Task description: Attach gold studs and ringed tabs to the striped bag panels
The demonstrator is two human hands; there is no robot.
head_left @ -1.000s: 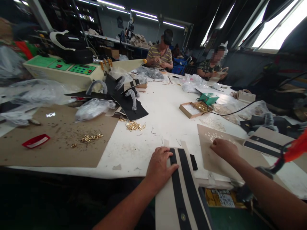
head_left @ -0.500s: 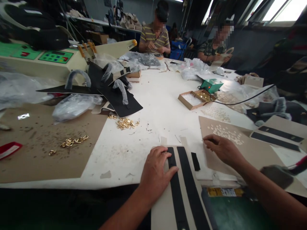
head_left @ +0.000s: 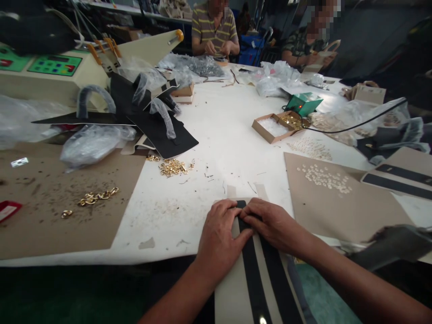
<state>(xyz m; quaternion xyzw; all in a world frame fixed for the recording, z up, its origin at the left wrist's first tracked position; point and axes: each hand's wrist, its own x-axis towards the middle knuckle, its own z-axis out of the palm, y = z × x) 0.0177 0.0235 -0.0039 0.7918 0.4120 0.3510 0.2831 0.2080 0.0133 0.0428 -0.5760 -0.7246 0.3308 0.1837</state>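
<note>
Pressing down on beige panel (head_left: 229, 301) w/ both hands. L hand (head_left: 219, 236) lies palm down nr panel's far end; its fingers approx. together, thumb spread away & touching L of 2 black strips (head_left: 252, 270) running lengthwise. R hand (head_left: 270, 220) comes in from R, fingers bent & bunched, tips at same strip, just beside L fingertips; can't tell if they pinch a small part. Panel sits at near edge of white table (head_left: 222, 130), far end on tabletop, rest extending past edge toward wearer. Shiny round spot on L strip, bottom of view. To R: brown sheet (head_left: 320, 216) w/ scattered small pale rings (head_left: 326, 177). Beyond it: cardboard box (head_left: 265, 134), 2 compts., gold bits in R one; green box (head_left: 305, 104) w/ lit lamp just behind. To L: gold clasps (head_left: 173, 168) in loose pile nr black pieces (head_left: 184, 144) w/ plastic-wrapped handles. Far side: 2 co-workers, one in striped shirt (head_left: 215, 29).
</note>
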